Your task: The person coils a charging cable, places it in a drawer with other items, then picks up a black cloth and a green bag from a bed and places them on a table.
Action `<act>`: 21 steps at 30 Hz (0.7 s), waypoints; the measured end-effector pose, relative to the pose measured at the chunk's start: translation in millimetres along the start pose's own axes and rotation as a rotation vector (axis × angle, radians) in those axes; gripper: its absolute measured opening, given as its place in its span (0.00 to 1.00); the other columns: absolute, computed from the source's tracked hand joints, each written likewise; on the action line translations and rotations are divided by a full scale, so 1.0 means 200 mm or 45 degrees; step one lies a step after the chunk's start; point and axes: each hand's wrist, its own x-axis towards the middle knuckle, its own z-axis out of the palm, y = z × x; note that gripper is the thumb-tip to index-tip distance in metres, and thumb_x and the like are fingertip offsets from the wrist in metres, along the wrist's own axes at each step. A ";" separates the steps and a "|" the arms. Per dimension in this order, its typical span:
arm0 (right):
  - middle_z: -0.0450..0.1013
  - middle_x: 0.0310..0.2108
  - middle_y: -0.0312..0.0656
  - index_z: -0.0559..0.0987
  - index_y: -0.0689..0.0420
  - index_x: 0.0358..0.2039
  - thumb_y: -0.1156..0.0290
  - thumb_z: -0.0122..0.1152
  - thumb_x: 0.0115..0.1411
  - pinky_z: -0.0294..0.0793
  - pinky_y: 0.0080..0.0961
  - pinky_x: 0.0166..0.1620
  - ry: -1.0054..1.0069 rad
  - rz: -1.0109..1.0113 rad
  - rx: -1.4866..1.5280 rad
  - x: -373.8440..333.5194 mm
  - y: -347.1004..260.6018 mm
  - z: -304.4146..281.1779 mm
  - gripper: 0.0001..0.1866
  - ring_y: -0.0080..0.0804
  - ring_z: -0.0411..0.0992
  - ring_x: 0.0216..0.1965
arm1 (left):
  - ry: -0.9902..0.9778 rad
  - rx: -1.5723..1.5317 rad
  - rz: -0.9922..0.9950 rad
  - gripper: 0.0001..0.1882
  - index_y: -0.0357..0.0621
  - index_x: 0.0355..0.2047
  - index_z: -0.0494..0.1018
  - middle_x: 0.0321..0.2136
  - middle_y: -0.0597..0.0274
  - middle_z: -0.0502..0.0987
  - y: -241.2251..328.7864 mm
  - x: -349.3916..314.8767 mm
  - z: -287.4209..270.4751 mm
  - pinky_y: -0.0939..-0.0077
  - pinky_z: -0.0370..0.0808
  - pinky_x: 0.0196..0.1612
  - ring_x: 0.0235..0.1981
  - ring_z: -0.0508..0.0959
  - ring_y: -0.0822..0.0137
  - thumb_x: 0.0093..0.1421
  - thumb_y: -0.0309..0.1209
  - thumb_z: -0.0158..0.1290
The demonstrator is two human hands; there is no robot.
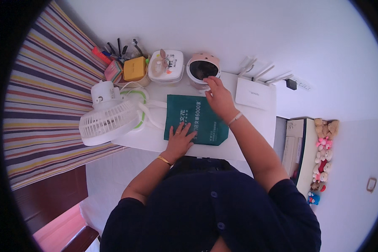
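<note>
Two hands work mid-frame — the left hand (179, 140) lies flat, fingers spread, on the green bag (196, 119); the right hand (218, 97), loosely open, touches the bag's upper edge beside the pink pot (203, 69).

Wears a dark navy short-sleeved top with matching buttons down the front, a gold bangle at the left hand (180, 140), a pale band at the right hand (219, 98), a ring on one left finger.
</note>
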 end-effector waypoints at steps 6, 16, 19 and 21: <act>0.69 0.44 0.44 0.71 0.55 0.46 0.74 0.58 0.53 0.75 0.32 0.39 -0.018 0.052 0.196 -0.06 0.00 0.04 0.19 0.39 0.75 0.32 | 0.049 -0.149 -0.024 0.27 0.56 0.51 0.69 0.60 0.55 0.59 0.02 -0.06 0.01 0.42 0.54 0.60 0.62 0.56 0.51 0.49 0.35 0.60; 0.69 0.44 0.46 0.71 0.54 0.46 0.72 0.56 0.53 0.73 0.37 0.41 -0.477 0.066 0.213 -0.23 -0.13 0.12 0.18 0.43 0.73 0.40 | 0.911 -1.112 -1.070 0.19 0.42 0.49 0.67 0.48 0.55 0.70 -0.14 -0.30 -0.09 0.65 0.69 0.50 0.47 0.72 0.61 0.58 0.32 0.53; 0.69 0.45 0.46 0.71 0.55 0.46 0.72 0.55 0.53 0.74 0.37 0.42 -0.553 -0.152 0.186 -0.16 -0.23 0.22 0.18 0.44 0.73 0.39 | 0.892 -2.143 -1.461 0.15 0.41 0.47 0.68 0.44 0.58 0.71 -0.14 -0.29 -0.04 0.70 0.69 0.49 0.45 0.72 0.67 0.60 0.33 0.51; 0.69 0.46 0.46 0.72 0.55 0.46 0.74 0.54 0.53 0.74 0.37 0.41 -0.554 -0.355 0.137 -0.14 -0.28 0.29 0.17 0.46 0.74 0.38 | 0.853 -2.169 -1.411 0.14 0.44 0.43 0.70 0.39 0.62 0.72 -0.12 -0.28 -0.02 0.73 0.70 0.44 0.41 0.72 0.71 0.59 0.34 0.53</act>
